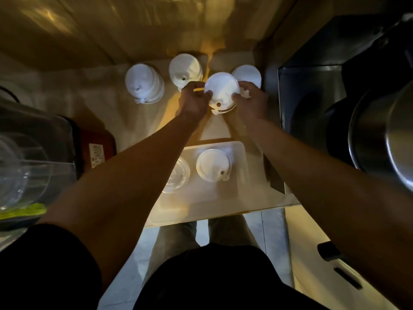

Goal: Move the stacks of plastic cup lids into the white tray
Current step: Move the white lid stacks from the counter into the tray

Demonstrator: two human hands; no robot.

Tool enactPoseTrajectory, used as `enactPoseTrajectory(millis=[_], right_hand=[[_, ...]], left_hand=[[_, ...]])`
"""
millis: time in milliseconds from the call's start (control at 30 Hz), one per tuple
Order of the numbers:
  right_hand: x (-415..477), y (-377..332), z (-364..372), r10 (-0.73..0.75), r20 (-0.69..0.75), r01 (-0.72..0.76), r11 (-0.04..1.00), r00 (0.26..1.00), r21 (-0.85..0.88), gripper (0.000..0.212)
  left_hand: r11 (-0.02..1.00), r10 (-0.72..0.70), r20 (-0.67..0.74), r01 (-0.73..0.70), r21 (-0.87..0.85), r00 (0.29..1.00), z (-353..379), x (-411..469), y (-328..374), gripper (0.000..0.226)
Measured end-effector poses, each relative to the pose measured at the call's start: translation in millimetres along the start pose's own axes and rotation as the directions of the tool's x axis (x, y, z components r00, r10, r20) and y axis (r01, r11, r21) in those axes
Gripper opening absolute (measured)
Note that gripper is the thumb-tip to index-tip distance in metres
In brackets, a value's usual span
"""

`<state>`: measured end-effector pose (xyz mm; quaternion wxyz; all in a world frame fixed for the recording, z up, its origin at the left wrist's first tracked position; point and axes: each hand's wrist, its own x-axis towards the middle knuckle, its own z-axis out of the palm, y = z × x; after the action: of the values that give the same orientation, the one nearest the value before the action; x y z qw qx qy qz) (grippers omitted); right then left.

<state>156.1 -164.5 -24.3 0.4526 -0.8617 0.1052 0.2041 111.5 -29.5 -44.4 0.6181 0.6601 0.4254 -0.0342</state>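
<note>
My left hand (pixel 194 100) and my right hand (pixel 252 101) grip a stack of white cup lids (pixel 221 91) from both sides, far out over the counter. Three more white lid stacks stand behind: one at the far left (pixel 144 83), one in the middle (pixel 185 69), and one at the right (pixel 247 75), partly hidden by the held stack. The white tray (pixel 240 151) lies near the counter's front edge. It holds one white lid stack (pixel 213 165) and a clear lid stack (pixel 177 176) half hidden under my left forearm.
A dark metal box (pixel 312 97) and a steel pot (pixel 384 135) crowd the right side. A clear blender jar (pixel 24 166) and a red item (pixel 98 148) stand at the left. The wall is close behind the stacks.
</note>
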Motion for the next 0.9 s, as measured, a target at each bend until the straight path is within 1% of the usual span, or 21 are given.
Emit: enactPoseTrajectory(millis=[100, 167, 300, 400, 467, 600, 800, 900], right_hand=[[3, 1, -5, -0.016, -0.032, 0.014, 0.998, 0.999, -0.058, 0.042], [1, -3, -5, -0.008, -0.03, 0.006, 0.998, 1.0, -0.057, 0.042], [2, -14, -2, 0.005, -0.027, -0.004, 0.999, 1.0, 0.039, 0.05], [6, -16, -3, 0.016, -0.034, -0.013, 0.996, 0.999, 0.093, 0.059], [8, -16, -7, 0.031, -0.039, -0.025, 0.99, 0.999, 0.138, 0.058], [11, -14, -13, 0.055, -0.001, -0.054, 0.983, 0.998, 0.175, 0.057], [16, -10, -18, 0.091, 0.015, -0.092, 0.985, 0.996, 0.148, 0.053], [16, -9, -17, 0.121, 0.038, -0.126, 0.978, 0.992, 0.166, 0.051]], left_hand=[[1.0, 0.005, 0.034, -0.005, -0.016, 0.999, 13, 1, 8, 0.022], [1.0, 0.023, 0.035, -0.023, 0.016, 0.999, 18, 4, 13, 0.026], [0.992, 0.067, 0.037, -0.07, 0.102, 0.997, 25, 15, 23, 0.035], [0.989, 0.09, 0.062, -0.097, 0.114, 0.994, 30, 22, 31, 0.037], [0.986, 0.096, 0.085, -0.106, 0.129, 0.992, 36, 29, 35, 0.04], [0.965, 0.119, 0.125, -0.144, 0.219, 0.985, 45, 37, 38, 0.043], [0.962, 0.095, 0.149, -0.129, 0.24, 0.984, 46, 35, 38, 0.041], [0.963, 0.089, 0.152, -0.125, 0.241, 0.984, 43, 35, 38, 0.041]])
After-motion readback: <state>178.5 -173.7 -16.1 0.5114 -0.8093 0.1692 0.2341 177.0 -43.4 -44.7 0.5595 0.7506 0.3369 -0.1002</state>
